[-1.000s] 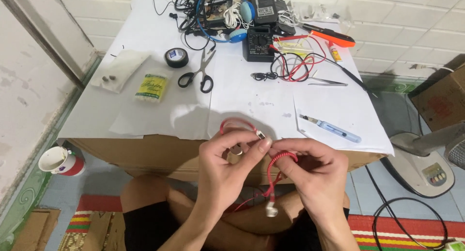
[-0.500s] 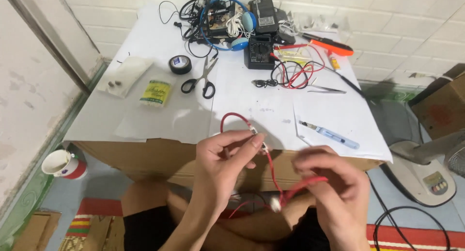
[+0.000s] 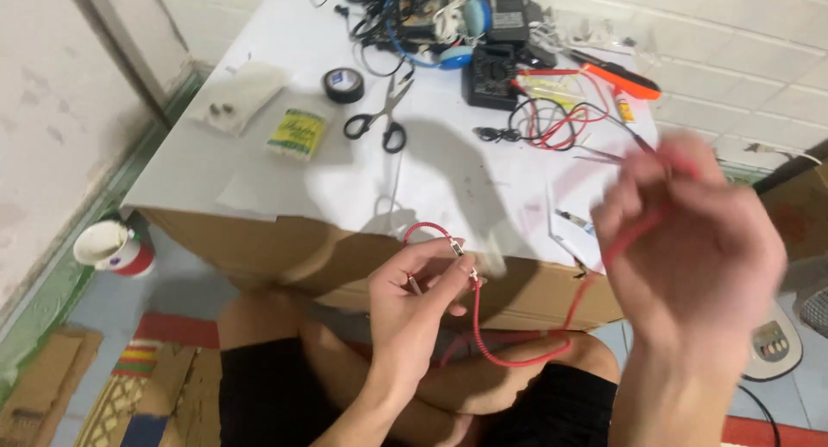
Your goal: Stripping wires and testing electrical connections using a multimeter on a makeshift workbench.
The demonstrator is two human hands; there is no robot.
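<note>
Red cable (image 3: 517,357) | loops below near table edge, over lap | left hand (image 3: 420,302) fingers pinched on its metal-tipped end | right hand (image 3: 690,240) raised, blurred, closed around far run | advice: keep pinch firm, draw slack smoothly, avoid kinks

My feed is evenly bright under soft overhead light, with a broad grey shadow on the white table (image 3: 259,154) at twelve o'clock. My right hand (image 3: 690,240) at three o'clock smears with motion blur; my left hand (image 3: 414,305) stays sharp.
</note>
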